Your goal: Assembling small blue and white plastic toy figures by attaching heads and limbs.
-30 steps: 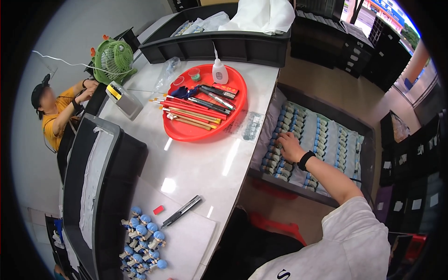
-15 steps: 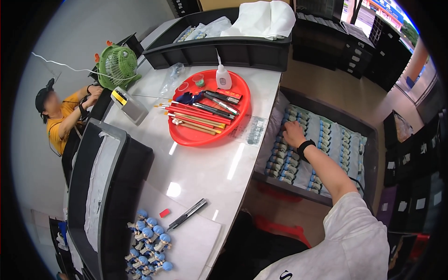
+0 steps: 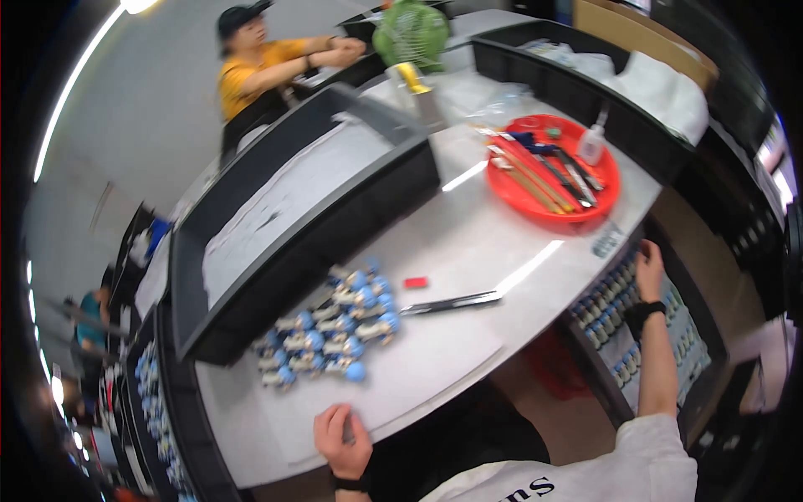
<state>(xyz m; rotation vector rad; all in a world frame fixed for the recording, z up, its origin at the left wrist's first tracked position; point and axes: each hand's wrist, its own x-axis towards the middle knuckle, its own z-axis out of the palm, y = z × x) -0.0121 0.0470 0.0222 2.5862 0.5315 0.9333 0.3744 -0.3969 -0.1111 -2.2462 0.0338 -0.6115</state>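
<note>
My left hand (image 3: pixel 343 442) is at the table's front edge, over the white sheet (image 3: pixel 435 372). Its fingers curl toward the thumb around something too small and blurred to make out. Beyond it lies a cluster of small blue-haired figurines (image 3: pixel 339 326). At the right, my right hand (image 3: pixel 649 274) reaches over a grey crate (image 3: pixel 711 326) holding rows of similar blue-topped figurines (image 3: pixel 615 297). Motion blur smears its fingers, so whether it grips a figurine cannot be told.
A black pen-like tool (image 3: pixel 452 302) and a red block (image 3: pixel 416 283) lie beyond the sheet. Farther off stand a red tray (image 3: pixel 548 213) of brushes and pens, a black cloth-lined bin (image 3: pixel 309 243) and a green fan (image 3: pixel 411 38). Another person (image 3: pixel 263 67) works across the table.
The view has swung left, so the table sits farther right in the picture. My left hand has come into view at the table edge. My right hand remains over the crate.
</note>
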